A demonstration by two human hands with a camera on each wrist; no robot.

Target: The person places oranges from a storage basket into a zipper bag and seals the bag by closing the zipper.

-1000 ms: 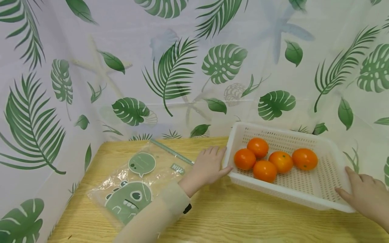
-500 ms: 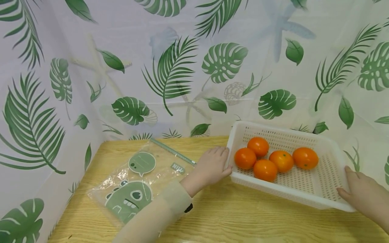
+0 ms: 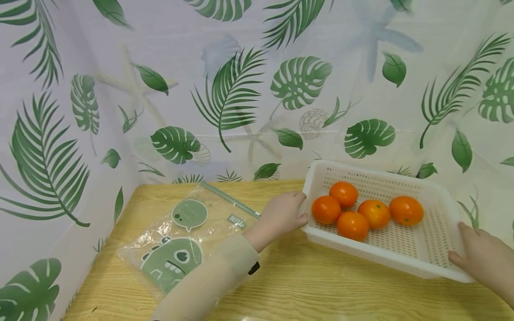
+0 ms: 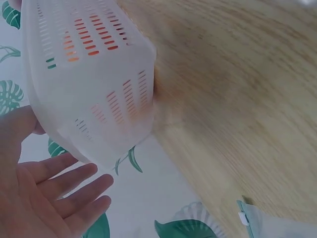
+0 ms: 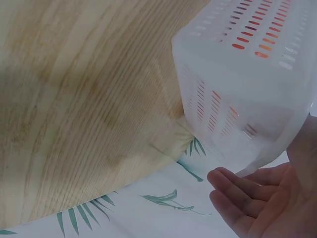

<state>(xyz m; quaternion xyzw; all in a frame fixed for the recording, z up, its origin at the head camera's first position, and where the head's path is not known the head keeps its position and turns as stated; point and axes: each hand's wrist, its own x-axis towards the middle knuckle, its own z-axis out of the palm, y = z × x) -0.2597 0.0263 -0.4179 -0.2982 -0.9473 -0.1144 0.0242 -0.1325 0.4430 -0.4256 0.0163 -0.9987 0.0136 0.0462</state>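
Observation:
A white perforated plastic basket sits at the right of the wooden table, with several oranges inside. At its left end my left hand holds the rim, thumb over the edge and fingers beneath it. The left wrist view has the basket's end wall beside the spread fingers of that hand. My right hand grips the opposite rim the same way. In the right wrist view, its fingers lie under the basket's lip.
A clear zip bag with a green cartoon monster lies flat on the table at the left, partly behind my left forearm. A white leaf-print cloth hangs behind and along the left side.
My left hand has shifted slightly right, its fingers now tucked closer against the basket's rim. The basket and oranges look nearly unmoved; the head view has shifted a little.

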